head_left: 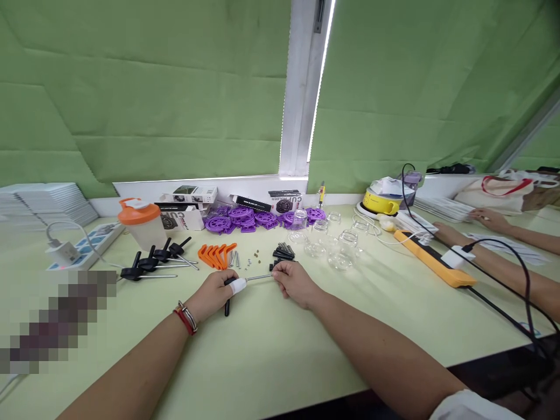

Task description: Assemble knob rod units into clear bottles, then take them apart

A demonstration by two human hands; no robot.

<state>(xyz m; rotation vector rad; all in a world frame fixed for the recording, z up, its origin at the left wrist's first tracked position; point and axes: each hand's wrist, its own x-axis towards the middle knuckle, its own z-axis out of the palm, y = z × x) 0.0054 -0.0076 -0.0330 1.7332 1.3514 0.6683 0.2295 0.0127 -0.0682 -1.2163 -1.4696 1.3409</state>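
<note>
My left hand grips a black-handled tool with a thin metal rod pointing right; a white bandage wraps one finger. At the rod's far end, my right hand pinches a small black part. Just beyond the hands lie a pile of small black parts, several orange pieces, a few screws and tiny nuts. To the left lie several more black-handled rods.
Purple plastic wheels and boxes line the back. Clear glass jars stand right of centre, an orange-lidded shaker at left. Another person's arms rest at right beside an orange power strip and black cables.
</note>
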